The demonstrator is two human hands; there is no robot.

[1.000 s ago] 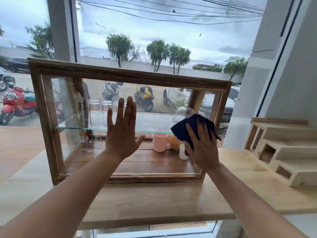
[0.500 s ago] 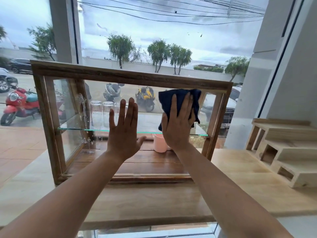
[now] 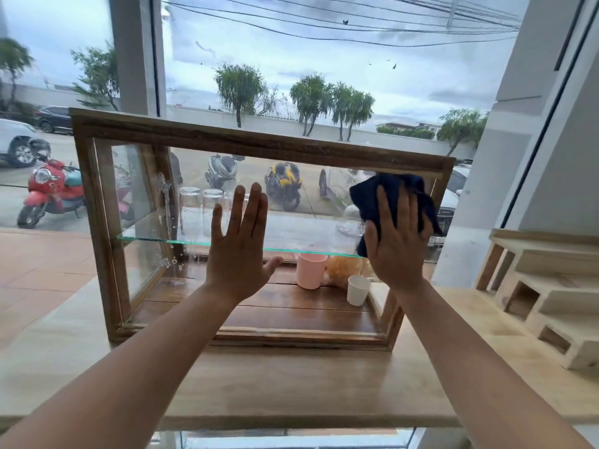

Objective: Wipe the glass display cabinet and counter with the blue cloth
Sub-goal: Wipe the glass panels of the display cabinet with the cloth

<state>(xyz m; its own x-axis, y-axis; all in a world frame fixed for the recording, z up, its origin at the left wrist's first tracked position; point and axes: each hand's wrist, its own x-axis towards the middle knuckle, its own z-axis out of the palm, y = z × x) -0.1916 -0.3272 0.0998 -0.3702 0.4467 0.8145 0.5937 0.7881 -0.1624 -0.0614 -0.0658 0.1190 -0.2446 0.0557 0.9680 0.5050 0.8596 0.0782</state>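
Observation:
A wood-framed glass display cabinet (image 3: 259, 142) stands on the pale wooden counter (image 3: 291, 384) before a big window. My left hand (image 3: 238, 251) lies flat and open against the middle of its front glass, fingers up. At the upper right of that pane my right hand (image 3: 397, 241) presses the dark blue cloth (image 3: 372, 196) onto the glass. Most of the cloth shows above and beside my fingers. Inside are a glass shelf (image 3: 155, 236), clear tumblers (image 3: 201, 205), a pink cup (image 3: 311, 270) and a small white cup (image 3: 358, 290).
A stepped light-wood riser (image 3: 551, 286) sits on the counter at the right. A white wall (image 3: 557, 108) rises close behind it. Through the window are parked scooters and cars. The counter's front edge (image 3: 291, 422) runs near the bottom of the view.
My right hand swept the cloth from the lower right up and left along the glass, then back right to the upper right corner. My left hand stayed flat on the pane.

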